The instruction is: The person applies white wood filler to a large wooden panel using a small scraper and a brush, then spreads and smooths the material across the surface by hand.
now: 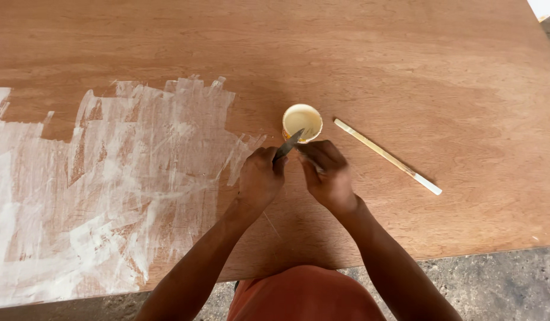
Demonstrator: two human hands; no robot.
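Left hand [260,178] gripping scraper [288,145], white-smeared plywood board [406,71], concrete floor [501,279]

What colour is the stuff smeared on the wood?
White, streaky patches over the brown board, seen from the head camera.

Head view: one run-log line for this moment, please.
left hand: holds putty knife | right hand: at blade | small tub: open, beside hands | stick: on plywood sheet

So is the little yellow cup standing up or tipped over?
Standing up. The cup sits on the wooden board with its round open mouth facing the camera, pale filler inside.
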